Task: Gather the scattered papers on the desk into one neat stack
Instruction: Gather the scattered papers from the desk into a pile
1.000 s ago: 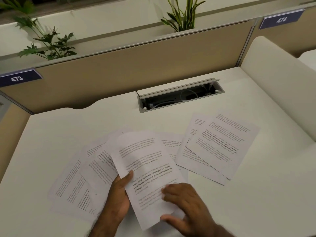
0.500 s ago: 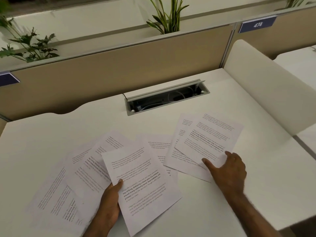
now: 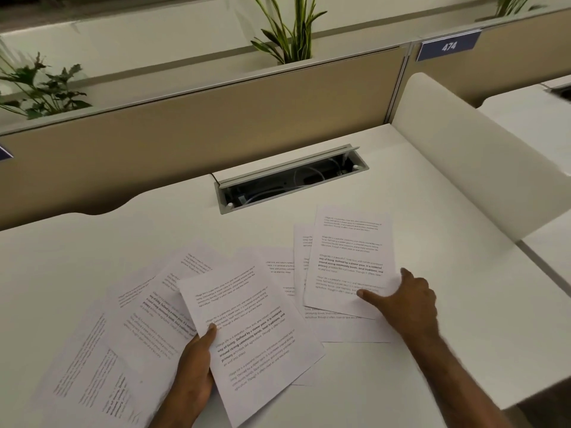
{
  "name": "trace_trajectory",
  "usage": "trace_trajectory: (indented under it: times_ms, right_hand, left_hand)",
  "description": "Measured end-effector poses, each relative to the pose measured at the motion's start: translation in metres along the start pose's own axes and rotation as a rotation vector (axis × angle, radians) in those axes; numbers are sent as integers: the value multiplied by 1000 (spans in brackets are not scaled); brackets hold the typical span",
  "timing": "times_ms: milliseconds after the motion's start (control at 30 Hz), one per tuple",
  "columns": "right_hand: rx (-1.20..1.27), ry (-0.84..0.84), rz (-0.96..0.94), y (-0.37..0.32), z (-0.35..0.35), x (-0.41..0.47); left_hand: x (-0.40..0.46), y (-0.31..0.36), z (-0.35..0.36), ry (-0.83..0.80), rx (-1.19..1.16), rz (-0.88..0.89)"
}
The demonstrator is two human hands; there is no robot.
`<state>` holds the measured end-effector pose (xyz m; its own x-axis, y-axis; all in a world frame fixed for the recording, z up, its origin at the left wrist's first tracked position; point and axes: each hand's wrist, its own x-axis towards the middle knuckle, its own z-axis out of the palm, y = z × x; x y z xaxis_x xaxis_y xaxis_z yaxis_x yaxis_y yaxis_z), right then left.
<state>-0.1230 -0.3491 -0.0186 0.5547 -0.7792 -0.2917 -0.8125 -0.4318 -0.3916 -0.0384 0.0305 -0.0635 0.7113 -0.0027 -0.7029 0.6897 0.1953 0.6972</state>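
bare desk [image 3: 92, 242] behind papers [image 3: 160, 329]; side divider [image 3: 469, 156] blocks right.

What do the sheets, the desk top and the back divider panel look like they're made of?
Sheets: thin white office paper, matte, printed with black text; the one in the left hand looks to lift off the desk. Desk top: smooth white surface with a soft sheen, probably laminate. Divider panel: tan and dull, possibly fabric-covered, with a pale rim; texture is too fine to tell.

White desk [image 3: 401, 186] with open cable tray [image 3: 290, 180]; tan partition [image 3: 197, 118] behind, white side divider [image 3: 469, 156], potted plants [image 3: 290, 29] above, label 474 [image 3: 448, 45].
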Motion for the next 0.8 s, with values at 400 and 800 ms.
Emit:
trace_trajectory:
  times_ms: [400,800]
  right_hand:
    - [-40,-267,167,-43,11,4]
    - [381,-325,106,-33,11,7]
  left_hand:
    - [1,-2,10,-49,-3,-16]
    - [-9,0,13,-74,18,2]
